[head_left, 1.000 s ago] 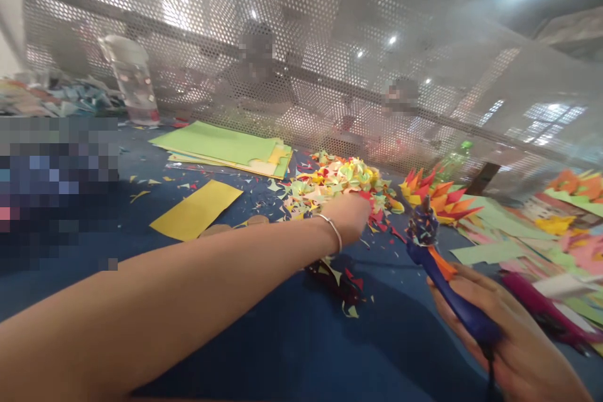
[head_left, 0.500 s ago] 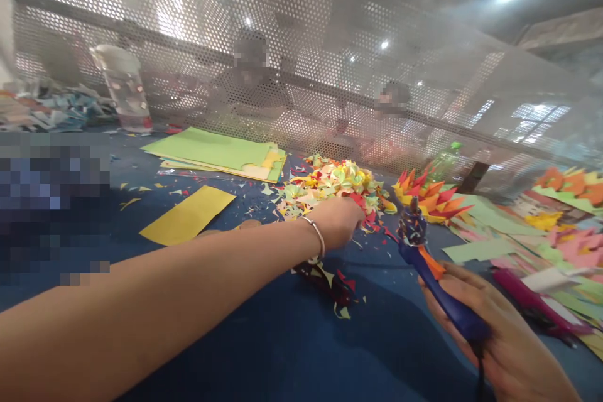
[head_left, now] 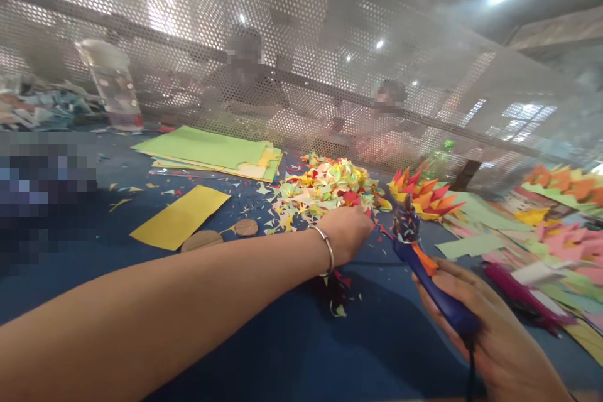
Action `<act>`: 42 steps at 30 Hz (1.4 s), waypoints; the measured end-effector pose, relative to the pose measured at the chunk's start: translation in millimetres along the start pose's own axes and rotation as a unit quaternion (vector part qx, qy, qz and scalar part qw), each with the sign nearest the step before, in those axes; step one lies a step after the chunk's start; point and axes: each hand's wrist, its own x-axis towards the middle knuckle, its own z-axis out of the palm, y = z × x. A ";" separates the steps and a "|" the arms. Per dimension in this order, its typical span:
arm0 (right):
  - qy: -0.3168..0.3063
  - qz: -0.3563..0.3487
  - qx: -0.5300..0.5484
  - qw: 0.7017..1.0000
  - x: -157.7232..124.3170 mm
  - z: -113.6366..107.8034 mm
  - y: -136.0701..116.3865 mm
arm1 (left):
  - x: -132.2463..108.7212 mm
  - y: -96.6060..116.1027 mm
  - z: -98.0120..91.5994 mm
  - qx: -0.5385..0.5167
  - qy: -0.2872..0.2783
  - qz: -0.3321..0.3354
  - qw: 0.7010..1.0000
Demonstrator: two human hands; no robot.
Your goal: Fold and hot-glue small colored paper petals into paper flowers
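Picking at the paper pile [head_left: 336,179] on the tabletop [head_left: 282,345] seems the step in hand — left hand [head_left: 346,232] curled at its near edge, any hold impossible to tell, right hand [head_left: 490,311] wrapped round the glue gun [head_left: 440,294] — and next calls for a steady nozzle [head_left: 406,221].

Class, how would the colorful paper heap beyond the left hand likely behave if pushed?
The paper heap would probably spread apart, as its pieces look loose. Single pieces are likely light and bendy, since they look thin. Raised, folded-looking ones on top might crush easily.
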 end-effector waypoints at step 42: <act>-0.062 -0.014 -0.096 0.993 14.7 -15.0 3.2 | -38.3 -73.5 -13.2 0.041 0.054 -0.072 0.995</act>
